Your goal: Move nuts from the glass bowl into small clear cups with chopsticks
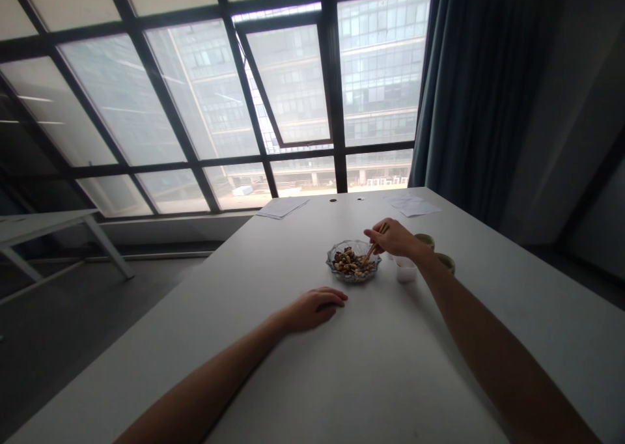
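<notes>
Chopsticks (372, 248) pinched by right hand (392, 237), tips among nuts (347, 262), bowl (352, 278) just right of centre, left hand (315, 307) unclenched on tabletop (361, 359)

No lettering or numbers can be read.

Daylight from windows (288, 83) | dim interior | curtain (456, 86) in shadow | edges stretched, soft

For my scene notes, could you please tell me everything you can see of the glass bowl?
The glass bowl looks clear and round, with a scalloped rim. It stands upright on the white table, holding brown and pale nut-like pieces. Chopsticks in the right hand dip among them on its right side; whether they touch the glass is hidden.
</notes>
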